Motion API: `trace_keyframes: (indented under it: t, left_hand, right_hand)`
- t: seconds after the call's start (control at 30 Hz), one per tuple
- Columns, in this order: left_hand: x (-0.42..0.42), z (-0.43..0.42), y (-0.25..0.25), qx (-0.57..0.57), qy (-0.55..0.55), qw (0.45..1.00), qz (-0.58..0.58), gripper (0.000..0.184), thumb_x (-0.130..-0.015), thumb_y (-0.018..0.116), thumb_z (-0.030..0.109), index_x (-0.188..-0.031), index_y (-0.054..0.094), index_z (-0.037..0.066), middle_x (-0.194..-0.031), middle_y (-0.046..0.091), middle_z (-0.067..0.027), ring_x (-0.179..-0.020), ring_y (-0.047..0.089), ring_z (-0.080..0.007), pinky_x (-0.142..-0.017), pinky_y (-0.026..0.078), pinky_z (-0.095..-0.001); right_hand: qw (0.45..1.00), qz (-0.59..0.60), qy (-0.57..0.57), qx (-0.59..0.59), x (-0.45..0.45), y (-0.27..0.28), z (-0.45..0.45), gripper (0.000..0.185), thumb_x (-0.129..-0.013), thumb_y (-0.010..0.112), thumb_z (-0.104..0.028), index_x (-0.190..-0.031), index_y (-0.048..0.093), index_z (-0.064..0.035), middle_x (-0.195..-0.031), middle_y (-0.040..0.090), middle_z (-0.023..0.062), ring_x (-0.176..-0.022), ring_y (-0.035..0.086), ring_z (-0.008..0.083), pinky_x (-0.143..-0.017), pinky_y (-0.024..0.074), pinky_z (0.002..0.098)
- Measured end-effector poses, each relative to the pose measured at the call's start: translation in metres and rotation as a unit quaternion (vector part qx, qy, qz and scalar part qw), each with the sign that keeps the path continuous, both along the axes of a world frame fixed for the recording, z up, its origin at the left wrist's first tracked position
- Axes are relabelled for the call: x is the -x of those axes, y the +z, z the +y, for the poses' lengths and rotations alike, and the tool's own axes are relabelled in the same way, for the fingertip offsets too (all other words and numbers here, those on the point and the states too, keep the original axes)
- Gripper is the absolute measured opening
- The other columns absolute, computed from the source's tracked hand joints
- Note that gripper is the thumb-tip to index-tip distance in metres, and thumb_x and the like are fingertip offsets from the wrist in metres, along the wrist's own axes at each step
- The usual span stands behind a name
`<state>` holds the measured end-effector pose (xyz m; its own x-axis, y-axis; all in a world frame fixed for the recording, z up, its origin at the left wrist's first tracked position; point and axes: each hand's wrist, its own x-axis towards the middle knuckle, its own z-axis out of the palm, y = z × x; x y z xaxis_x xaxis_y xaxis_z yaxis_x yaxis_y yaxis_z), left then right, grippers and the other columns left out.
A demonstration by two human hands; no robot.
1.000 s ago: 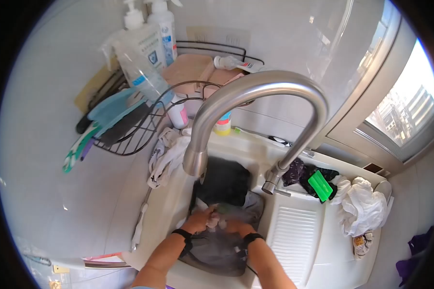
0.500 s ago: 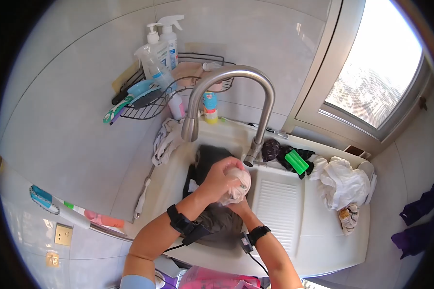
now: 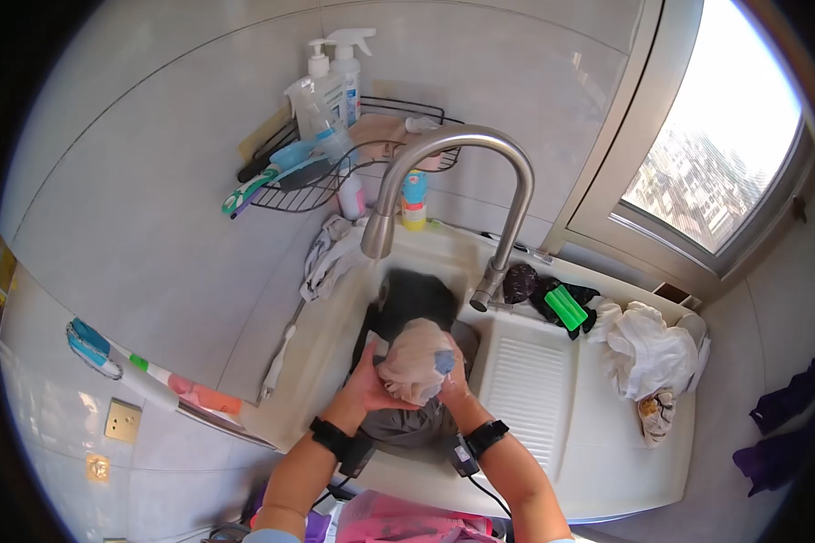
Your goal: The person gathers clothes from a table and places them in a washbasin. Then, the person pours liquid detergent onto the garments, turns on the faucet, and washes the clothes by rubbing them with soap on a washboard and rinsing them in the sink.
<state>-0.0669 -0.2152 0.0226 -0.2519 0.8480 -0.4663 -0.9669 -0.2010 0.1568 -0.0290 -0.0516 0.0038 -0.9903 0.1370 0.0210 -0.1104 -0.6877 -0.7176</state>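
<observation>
Here our left grip and right grip cradle a bunched beige cloth! Slackening, we could drop it onto crumpled grey cloth below.

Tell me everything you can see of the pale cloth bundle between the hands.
The pale cloth bundle is a soft-looking, pinkish-beige fabric gathered into a rounded, creased lump, with a small blue-grey patch on its right side in the picture. The left hand and right hand hold it from either side. It sits over the sink basin, above darker cloth; whether it touches that cloth is unclear. Its underside is hidden, and I can't tell what garment it is.
</observation>
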Motion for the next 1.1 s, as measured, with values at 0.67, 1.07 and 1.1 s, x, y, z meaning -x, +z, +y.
trace_keyframes:
  t: [0.67,1.07,1.1]
  left_hand:
    - [0.002,0.023,-0.054,-0.079,0.141,0.963,0.214,0.041,-0.077,0.057,0.023,-0.110,0.051,0.000,-0.109,0.055,-0.0127,-0.101,0.054,-0.0267,-0.088,0.044,-0.0388]
    - [0.000,0.060,0.030,0.298,0.169,0.640,0.688,0.032,-0.061,0.061,0.007,-0.091,0.058,-0.002,-0.088,0.060,-0.0127,-0.077,0.060,-0.0234,-0.069,0.048,-0.0283]
    - [0.000,0.058,0.031,0.275,0.153,0.595,0.739,0.029,-0.061,0.062,0.007,-0.088,0.058,-0.001,-0.086,0.060,-0.0125,-0.076,0.059,-0.0247,-0.067,0.049,-0.0290]
  right_hand:
    - [0.732,0.304,-0.009,-0.610,-0.031,0.060,0.054,0.081,-0.052,0.081,-0.022,-0.122,0.042,-0.0117,-0.130,0.029,0.0205,-0.120,0.032,0.0378,-0.095,0.0341,0.0397]
    - [0.949,-0.144,0.027,0.278,-0.015,-0.022,0.003,0.036,-0.087,0.041,-0.035,-0.102,0.054,-0.0046,-0.097,0.058,0.0099,-0.089,0.057,0.0237,-0.079,0.0463,0.0369]
    - [0.946,-0.157,0.033,0.283,-0.019,-0.030,0.000,0.036,-0.087,0.041,-0.035,-0.101,0.054,-0.0048,-0.097,0.058,0.0096,-0.088,0.058,0.0239,-0.079,0.0469,0.0371]
